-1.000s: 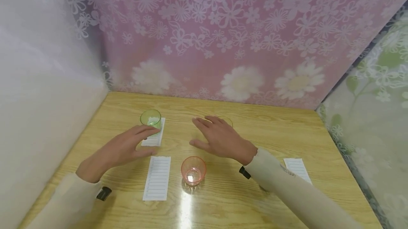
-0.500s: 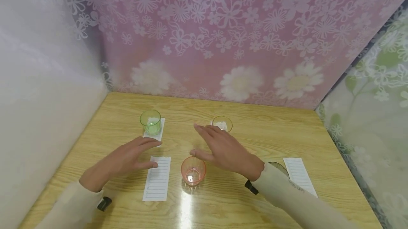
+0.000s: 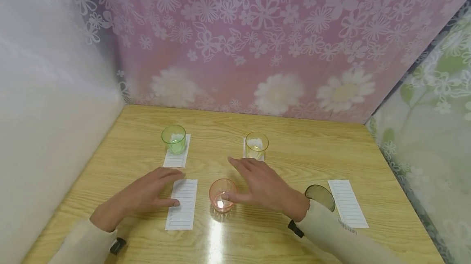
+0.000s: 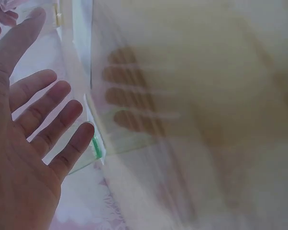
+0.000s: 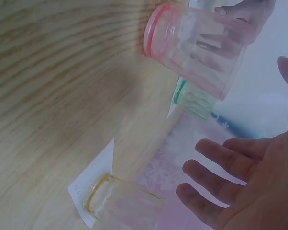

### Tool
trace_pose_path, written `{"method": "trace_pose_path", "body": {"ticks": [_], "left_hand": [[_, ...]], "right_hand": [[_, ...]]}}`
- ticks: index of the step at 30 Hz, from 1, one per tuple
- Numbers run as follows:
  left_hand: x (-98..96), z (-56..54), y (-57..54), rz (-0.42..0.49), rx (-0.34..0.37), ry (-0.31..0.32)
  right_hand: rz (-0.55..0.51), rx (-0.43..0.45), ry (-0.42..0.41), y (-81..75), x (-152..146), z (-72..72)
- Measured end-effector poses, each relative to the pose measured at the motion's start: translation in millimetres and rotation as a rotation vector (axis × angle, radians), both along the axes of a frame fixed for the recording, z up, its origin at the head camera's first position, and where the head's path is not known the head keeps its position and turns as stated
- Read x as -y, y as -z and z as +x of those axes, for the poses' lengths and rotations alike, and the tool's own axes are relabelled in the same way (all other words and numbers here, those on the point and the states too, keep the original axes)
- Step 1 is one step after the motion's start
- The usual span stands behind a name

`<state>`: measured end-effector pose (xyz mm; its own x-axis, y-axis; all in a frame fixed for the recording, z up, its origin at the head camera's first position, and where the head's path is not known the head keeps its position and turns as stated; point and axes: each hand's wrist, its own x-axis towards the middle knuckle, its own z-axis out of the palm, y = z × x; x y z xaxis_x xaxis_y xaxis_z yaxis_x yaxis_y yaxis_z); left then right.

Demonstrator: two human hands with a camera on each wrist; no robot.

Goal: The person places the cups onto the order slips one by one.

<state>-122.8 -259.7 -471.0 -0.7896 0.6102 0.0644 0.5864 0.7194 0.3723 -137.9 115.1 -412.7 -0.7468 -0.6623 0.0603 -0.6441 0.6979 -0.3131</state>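
A clear pink cup (image 3: pixel 223 188) stands upright on the wooden table between the two hands. My left hand (image 3: pixel 143 192), fingers extended and thumb apart, hovers left of it over a lined paper slip (image 3: pixel 185 209). On the other side is my right hand (image 3: pixel 266 186), its thumb overlapping the pink cup in the head view. In the right wrist view a gap shows between that spread hand (image 5: pixel 254 177) and the pink cup (image 5: pixel 196 50). Neither hand holds anything. The left wrist view shows the left palm (image 4: pixel 27 163) with fingers spread.
A green cup (image 3: pixel 174 140) stands on a slip at the back left, and a yellow cup (image 3: pixel 256 146) on another behind the right hand. Near the right sleeve is a dark grey cup (image 3: pixel 319 196) beside a further slip (image 3: pixel 348 203). A flowered pink backdrop (image 3: pixel 235 43) borders the table.
Both hands have drawn back toward the person, the right one also drifting slightly right. The yellow and grey cups have come into fuller view. The cups themselves stay where they were.
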Motion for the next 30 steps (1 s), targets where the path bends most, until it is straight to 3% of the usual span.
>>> {"method": "trace_pose_path", "body": {"ticks": [5, 13, 24, 30], "left_hand": [[4.0, 9.5, 2.7, -0.007, -0.058, 0.011], [9.3, 22.3, 5.3, -0.009, -0.061, 0.01], [13.0, 29.9, 8.4, -0.03, -0.075, 0.023], [13.9, 30.1, 11.8, -0.041, -0.118, 0.048]], "right_hand": [[0.001, -0.002, -0.013, 6.5, 2, 4.5], [0.029, -0.071, -0.046, 15.4, 5, 10.3], [-0.006, -0.054, -0.075, 25.6, 7, 14.7], [-0.005, -0.075, -0.081, 27.4, 8, 15.9]]}}
